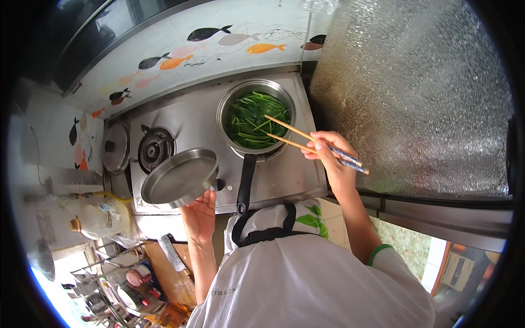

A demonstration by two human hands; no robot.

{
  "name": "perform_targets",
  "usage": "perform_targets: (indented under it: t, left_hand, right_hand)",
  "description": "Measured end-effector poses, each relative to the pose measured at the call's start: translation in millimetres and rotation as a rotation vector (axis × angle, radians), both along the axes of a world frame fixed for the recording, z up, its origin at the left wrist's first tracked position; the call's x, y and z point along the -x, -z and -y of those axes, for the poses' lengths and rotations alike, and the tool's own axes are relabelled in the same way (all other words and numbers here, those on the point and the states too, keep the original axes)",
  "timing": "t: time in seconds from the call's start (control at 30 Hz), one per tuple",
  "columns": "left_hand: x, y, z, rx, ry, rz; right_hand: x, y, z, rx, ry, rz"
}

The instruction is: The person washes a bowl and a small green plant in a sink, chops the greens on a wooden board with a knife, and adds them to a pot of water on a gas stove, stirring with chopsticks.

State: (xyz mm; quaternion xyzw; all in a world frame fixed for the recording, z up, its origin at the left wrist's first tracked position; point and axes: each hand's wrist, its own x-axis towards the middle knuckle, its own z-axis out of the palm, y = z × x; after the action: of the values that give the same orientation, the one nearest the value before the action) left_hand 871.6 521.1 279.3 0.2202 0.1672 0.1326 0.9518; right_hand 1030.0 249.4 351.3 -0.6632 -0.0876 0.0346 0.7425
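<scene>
In my right hand [334,158] is a pair of wooden chopsticks [295,131] with blue patterned ends. Their tips are apart and reach over leafy greens [254,117] with long stems. The greens lie in a steel saucepan [220,123] on the right burner; its black handle [247,180] points toward me. My left hand [200,219] supports a shallow round metal lid [180,176] from below, near its edge. The lid is tilted, hollow side up, above the stove left of the saucepan. Its underside and any knob are hidden.
The steel gas stove [197,123] has a bare left burner [154,150]. Beyond it leans another pot lid [116,148]. A cleaver [172,252] lies on a wooden cutting board [164,274] at lower left, beside a crowded rack [108,279]. A foil-like silvery surface [414,94] rises at right.
</scene>
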Motion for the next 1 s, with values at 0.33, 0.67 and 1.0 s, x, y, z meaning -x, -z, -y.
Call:
perform_targets:
  t: [0.33,0.67,1.0]
  left_hand:
    - [9.2,-5.0,40.0,0.016,0.03,-0.136]
    - [15.4,3.7,48.5,0.073,0.049,-0.206]
    - [12.6,4.9,48.0,0.142,0.048,-0.219]
  right_hand:
    - [-57.1,18.9,-49.3,0.21,-0.183,-0.031]
    - [-102.8,45.8,-74.8,0.141,-0.176,0.003]
    - [-90.5,30.4,-65.2,0.265,-0.194,0.027]
